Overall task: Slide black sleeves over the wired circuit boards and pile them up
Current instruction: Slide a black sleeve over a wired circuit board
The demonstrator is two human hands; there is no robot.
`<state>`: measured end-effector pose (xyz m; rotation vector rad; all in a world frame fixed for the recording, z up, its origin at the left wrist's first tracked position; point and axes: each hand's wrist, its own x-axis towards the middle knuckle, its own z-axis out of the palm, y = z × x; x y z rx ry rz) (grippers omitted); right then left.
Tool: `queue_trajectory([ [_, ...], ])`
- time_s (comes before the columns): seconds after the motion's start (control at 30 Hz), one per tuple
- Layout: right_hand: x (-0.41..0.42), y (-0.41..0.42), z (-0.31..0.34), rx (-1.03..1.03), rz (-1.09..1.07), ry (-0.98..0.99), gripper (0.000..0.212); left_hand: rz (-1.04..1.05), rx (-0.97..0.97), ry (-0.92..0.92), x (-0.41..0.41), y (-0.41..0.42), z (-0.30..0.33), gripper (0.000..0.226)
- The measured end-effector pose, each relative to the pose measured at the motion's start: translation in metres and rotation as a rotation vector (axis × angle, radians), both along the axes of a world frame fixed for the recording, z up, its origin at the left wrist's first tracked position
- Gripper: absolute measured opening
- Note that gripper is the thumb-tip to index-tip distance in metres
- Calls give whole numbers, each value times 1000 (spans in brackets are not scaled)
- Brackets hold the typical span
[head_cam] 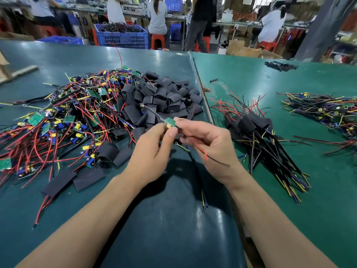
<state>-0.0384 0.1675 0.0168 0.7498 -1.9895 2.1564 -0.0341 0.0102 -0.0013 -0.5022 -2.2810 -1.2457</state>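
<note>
Head view: left hand (152, 151) and right hand (204, 144) both pinch one green circuit board (170, 122) above the tabletop (173, 219); no legible writing.

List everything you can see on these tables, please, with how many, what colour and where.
Bare boards: big heap, green with red, yellow, black wires, left.
Empty sleeves: heap, black, centre.
Sleeved boards: small pile, black, right of the hands.
More wired boards: a pile, far right.
Table: green mats.
Crate: blue, behind.
Held board: one, green, unsleeved.
Left hand, right hand: both pinch the board.
</note>
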Motion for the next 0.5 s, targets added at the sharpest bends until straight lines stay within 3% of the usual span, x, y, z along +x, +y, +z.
queue_trajectory([
  [0.1,0,2,0,100,-33,36,45,-17,83,25,-3,-3,0,24],
  [0.2,0,4,6,-102,19,-192,19,-27,-15,102,-4,-2,-1,25],
  [0.3,-3,8,5,-111,67,-336,31,-86,-151,135,-3,-1,-2,39],
  [0.4,-1,7,3,-54,162,-346,24,-160,-238,92,-1,-1,-2,47],
  [0.5,-3,10,8,-137,51,-318,20,-172,-203,91,-2,-6,1,50],
])
